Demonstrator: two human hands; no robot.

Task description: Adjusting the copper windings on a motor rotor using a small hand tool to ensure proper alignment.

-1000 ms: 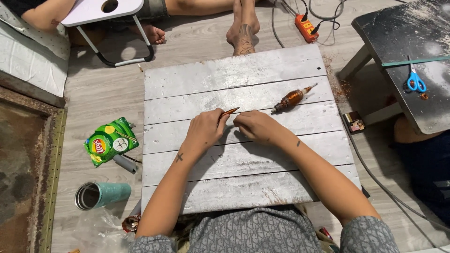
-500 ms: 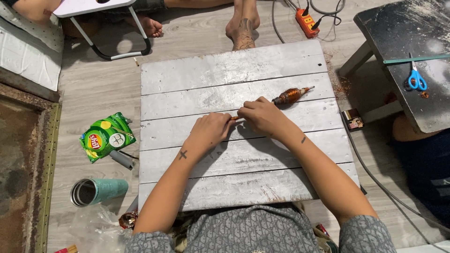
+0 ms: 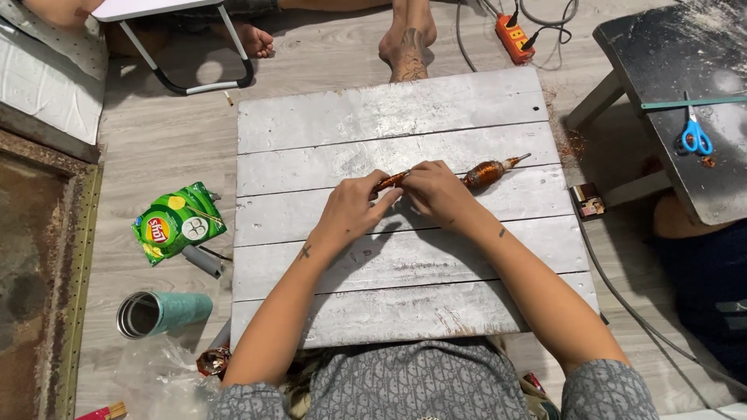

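A grey plank board (image 3: 405,257) lies on the floor before me. On it rests a long thin tool with a bulge of coppery wire winding (image 3: 484,172) near its right end. My left hand (image 3: 354,208) pinches the tool's left, orange-brown end between thumb and fingers. My right hand (image 3: 437,190) closes over the tool's middle, right beside the left hand. Only the wound bulge and metal tip stick out past my right hand.
A green snack bag (image 3: 177,222) and a teal cup (image 3: 159,313) on its side lie left of the board. Another person's bare feet (image 3: 406,43) and an orange power strip (image 3: 517,37) are beyond it. A dark table with blue scissors (image 3: 695,137) stands right.
The tool first lay with my hands apart from its winding; both hands have since closed together on its shaft. The view shifted slightly.
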